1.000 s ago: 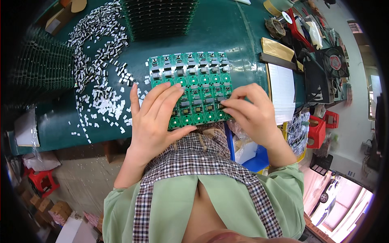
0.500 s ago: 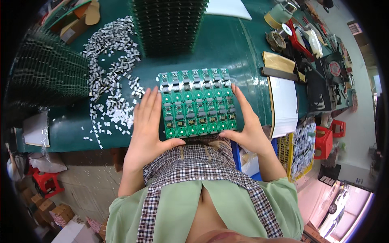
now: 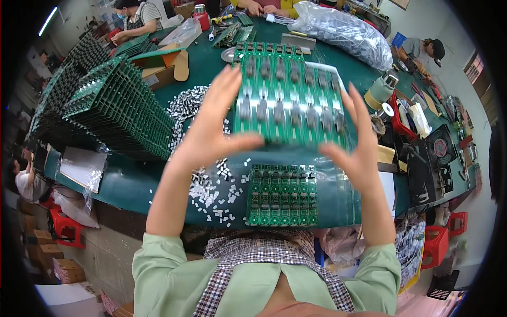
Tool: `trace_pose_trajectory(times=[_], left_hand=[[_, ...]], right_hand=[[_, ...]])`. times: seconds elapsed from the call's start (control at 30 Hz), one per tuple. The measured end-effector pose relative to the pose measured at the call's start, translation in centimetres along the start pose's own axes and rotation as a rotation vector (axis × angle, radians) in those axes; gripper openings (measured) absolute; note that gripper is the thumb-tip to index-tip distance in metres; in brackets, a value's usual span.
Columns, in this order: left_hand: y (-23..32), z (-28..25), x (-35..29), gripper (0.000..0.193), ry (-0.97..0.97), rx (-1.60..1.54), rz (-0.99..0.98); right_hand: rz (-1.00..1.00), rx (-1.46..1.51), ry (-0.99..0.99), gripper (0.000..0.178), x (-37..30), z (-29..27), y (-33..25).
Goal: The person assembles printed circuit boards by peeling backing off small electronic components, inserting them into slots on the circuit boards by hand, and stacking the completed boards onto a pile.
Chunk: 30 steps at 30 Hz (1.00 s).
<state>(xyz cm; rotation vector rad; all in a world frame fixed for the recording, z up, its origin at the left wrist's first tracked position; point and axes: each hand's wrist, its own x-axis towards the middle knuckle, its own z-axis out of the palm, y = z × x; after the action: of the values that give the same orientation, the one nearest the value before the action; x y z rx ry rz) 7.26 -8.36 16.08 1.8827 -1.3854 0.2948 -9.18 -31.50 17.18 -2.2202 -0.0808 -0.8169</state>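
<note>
Between my two hands, raised above the table, is a green circuit board panel (image 3: 290, 92) with rows of dark components, smeared by motion. My left hand (image 3: 216, 116) has its fingers along the panel's left edge and its thumb near the front edge. My right hand (image 3: 359, 137) is at the right edge, thumb near the front right corner. Closer to me, more green circuit board panels (image 3: 282, 195) lie at the table's near edge, untouched. Behind the raised panel, another row of board components (image 3: 269, 49) shows; whatever is below it is hidden.
Tall stacks of green boards (image 3: 119, 108) stand at left, beside a scatter of small white and silver pieces (image 3: 186, 103). At right are a pale green flask (image 3: 381, 90) and a red tray (image 3: 396, 113). A large plastic bag (image 3: 343, 34) and co-workers (image 3: 138, 17) are farther back.
My hands have left the panels at the near edge and moved up and away, now around a raised panel. The view has tilted up, bringing the far table and co-workers into sight.
</note>
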Motion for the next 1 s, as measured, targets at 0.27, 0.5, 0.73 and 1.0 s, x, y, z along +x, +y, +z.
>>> trace_pose_trajectory(times=[0.27, 0.5, 0.73, 1.0], left_hand=[[-10.9, -0.4, 9.6, 0.089, 0.016, -0.198, -0.170], [-11.3, 0.8, 7.5, 0.090, -0.055, -0.183, -0.221], [-10.5, 1.0, 8.4, 0.082, 0.155, -0.733, -0.562], [-8.3, 4.8, 11.0, 0.080, 0.372, -1.040, -0.594]], right_hand=[[0.009, -0.029, -0.025, 0.094, 12.2, 3.2, 6.6], [0.031, 0.018, -0.060, 0.091, 11.0, 4.3, 7.6], [0.369, 0.543, 0.082, 0.079, 12.0, 5.0, 8.9], [0.415, 0.726, 0.295, 0.070, 11.5, 5.8, 11.2]])
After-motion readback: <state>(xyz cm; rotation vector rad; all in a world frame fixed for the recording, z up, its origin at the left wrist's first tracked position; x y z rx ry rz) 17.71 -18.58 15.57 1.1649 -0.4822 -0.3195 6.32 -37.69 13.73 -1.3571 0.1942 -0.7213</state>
